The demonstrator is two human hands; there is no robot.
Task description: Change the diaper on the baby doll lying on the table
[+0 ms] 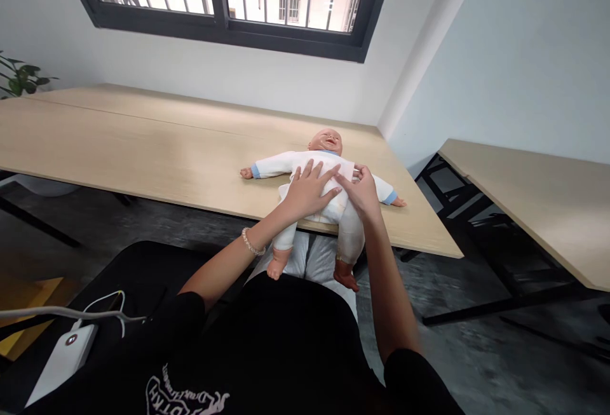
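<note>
Baby doll [328,164] in a white, blue-cuffed sleepsuit [269,165], face up on a pale wood table [143,142], legs over the near edge. Left hand [309,191] flat on the chest, right hand [359,191] curled beside it, grip unclear; pearl bracelet [252,242] on the left wrist.

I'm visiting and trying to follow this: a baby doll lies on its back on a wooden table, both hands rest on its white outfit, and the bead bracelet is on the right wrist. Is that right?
Not quite: the head view shows the bead bracelet on the left wrist, not the right. The rest stands: the baby doll lies on the wooden table, with the left hand and right hand on its white outfit.
</note>
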